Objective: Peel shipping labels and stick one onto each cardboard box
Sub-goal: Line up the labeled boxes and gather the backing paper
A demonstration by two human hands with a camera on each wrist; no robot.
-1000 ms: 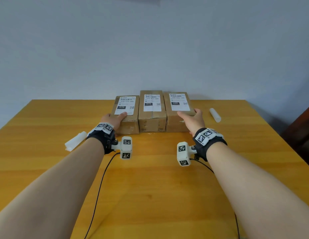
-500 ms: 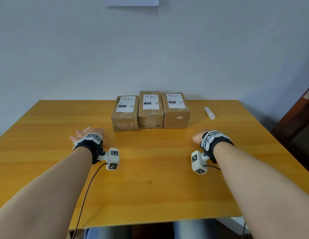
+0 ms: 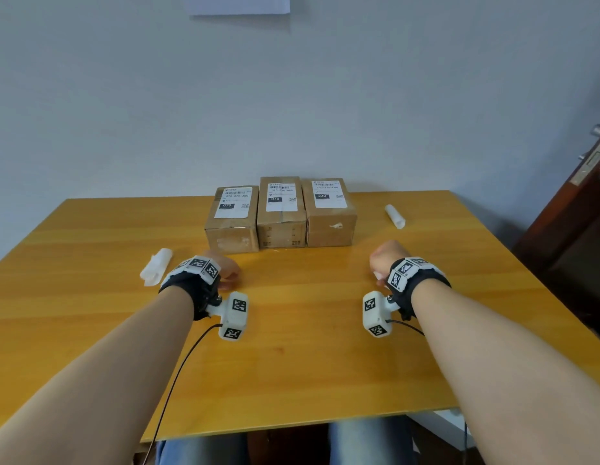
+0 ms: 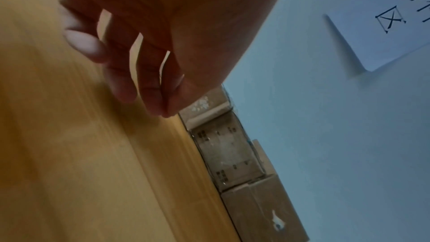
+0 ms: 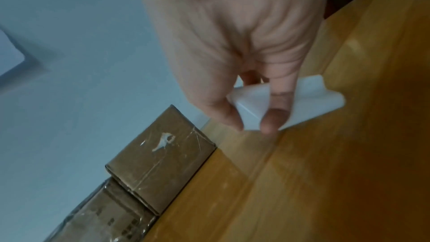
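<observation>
On the table [image 3: 291, 364], three boxes [image 3: 281, 213] stand side by side against the wall, each with a label [image 3: 281, 198] stuck on top. The left hand [image 3: 224, 271] rests near them with loose, empty fingers, while the right hand [image 3: 384, 260] pinches a white scrap [image 5: 253, 109].

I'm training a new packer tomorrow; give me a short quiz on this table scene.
1. Which box has 220 printed on top: A left box, B middle box, C right box?
2. How many of these boxes have a white sticker on top?
3. True or false: the left hand grips a box.
Key: 1 C; 2 three; 3 false.
</observation>
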